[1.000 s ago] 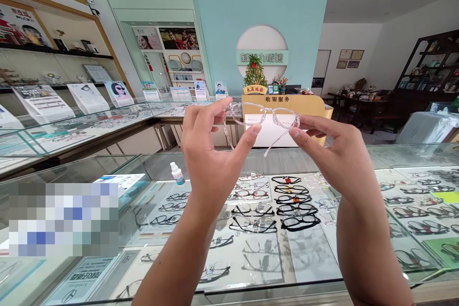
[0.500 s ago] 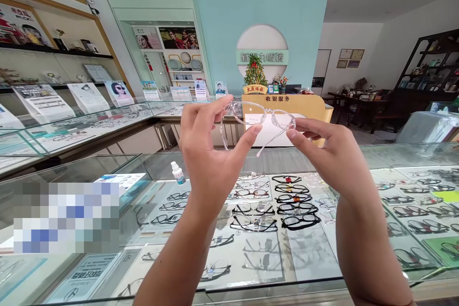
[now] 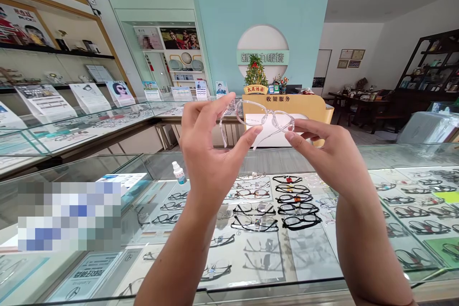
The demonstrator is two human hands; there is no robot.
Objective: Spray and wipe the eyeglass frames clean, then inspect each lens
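Fingers (image 3: 206,117) raised, apparently pinching clear glasses (image 3: 267,113).

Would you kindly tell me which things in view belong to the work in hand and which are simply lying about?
In use: clear glasses, held by the left hand and right hand.
Lying about: white bottle, black glasses, green plant.
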